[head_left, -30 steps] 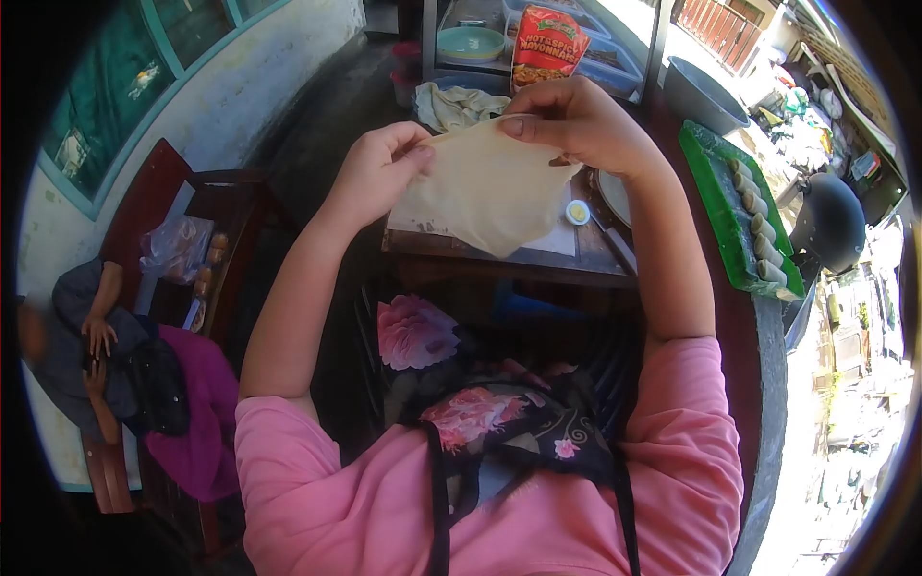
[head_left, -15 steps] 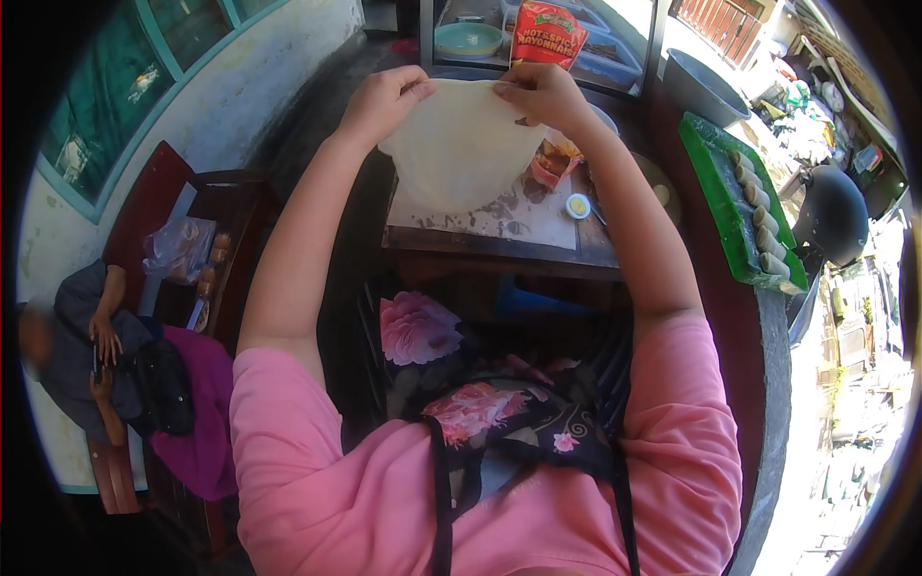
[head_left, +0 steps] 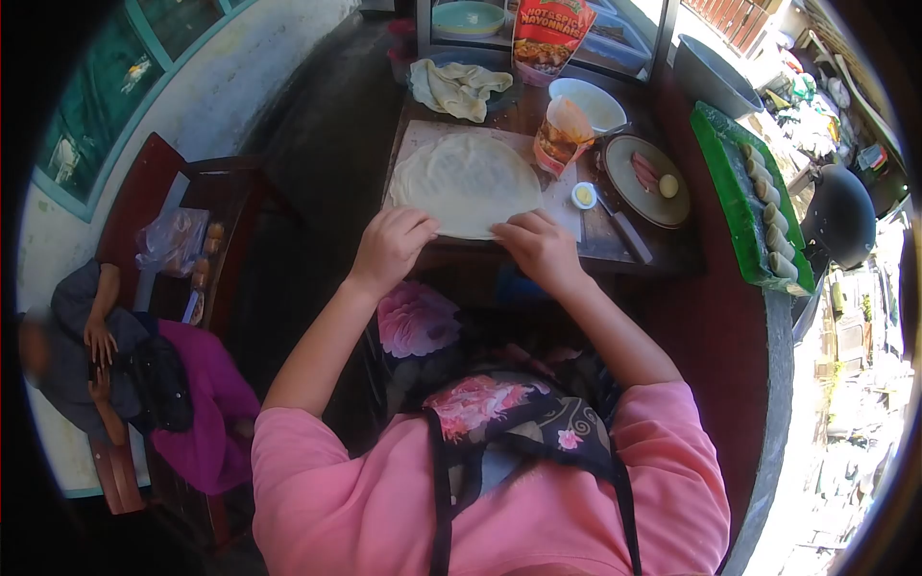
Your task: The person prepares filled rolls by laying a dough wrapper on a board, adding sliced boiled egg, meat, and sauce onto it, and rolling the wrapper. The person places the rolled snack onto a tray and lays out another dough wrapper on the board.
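A thin round wrapper (head_left: 466,182) lies flat on the board at the front of the table. My left hand (head_left: 396,245) pinches its near edge at the left, and my right hand (head_left: 540,248) pinches the same edge at the right. Just beyond it to the right stands an opened sauce packet (head_left: 561,139), by a white bowl (head_left: 597,104). A halved egg (head_left: 583,196) rests beside a knife (head_left: 629,232). Pink slices and an egg piece sit on a round plate (head_left: 649,197). Behind the wrapper, more wrappers (head_left: 461,88) are piled on a plate.
A red mayonnaise pouch (head_left: 547,38) stands at the back. On the right ledge are a green tray (head_left: 735,206) with several rolls and a grey basin (head_left: 713,77). A seated person (head_left: 106,355) is at the left, beside a bench (head_left: 226,192) with packages.
The wrapper, held up in the air before, has come down onto the board. Both my hands have moved toward me to its near edge, uncovering the wrapper pile and the plate.
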`<state>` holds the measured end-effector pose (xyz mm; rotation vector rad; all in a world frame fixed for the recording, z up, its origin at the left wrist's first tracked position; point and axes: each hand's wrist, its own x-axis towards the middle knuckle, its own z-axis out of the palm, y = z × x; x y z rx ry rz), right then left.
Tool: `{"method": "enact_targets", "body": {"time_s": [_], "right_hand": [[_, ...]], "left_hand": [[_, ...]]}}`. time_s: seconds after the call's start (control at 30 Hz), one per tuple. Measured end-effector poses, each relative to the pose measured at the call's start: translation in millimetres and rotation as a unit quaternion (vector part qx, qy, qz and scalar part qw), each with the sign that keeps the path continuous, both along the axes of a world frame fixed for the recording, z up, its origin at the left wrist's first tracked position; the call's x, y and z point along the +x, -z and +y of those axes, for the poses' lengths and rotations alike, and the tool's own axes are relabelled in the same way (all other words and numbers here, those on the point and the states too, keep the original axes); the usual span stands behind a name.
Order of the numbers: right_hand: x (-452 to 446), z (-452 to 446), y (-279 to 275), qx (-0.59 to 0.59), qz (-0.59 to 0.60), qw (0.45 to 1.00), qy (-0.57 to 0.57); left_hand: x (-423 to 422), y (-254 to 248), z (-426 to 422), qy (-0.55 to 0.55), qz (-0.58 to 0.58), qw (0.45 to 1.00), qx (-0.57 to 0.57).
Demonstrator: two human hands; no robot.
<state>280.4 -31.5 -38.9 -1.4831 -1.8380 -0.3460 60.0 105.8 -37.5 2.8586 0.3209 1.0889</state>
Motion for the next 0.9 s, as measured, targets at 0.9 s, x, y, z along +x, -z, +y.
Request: {"method": "enact_targets", "body": {"time_s": [0.9], "right_hand": [[262.6, 29.7, -39.6, -0.344, 0.006, 0.835, 0.43]], "left_hand": [[27.3, 15.8, 38.4, -0.172, -0.064, 0.978, -0.095]]}}
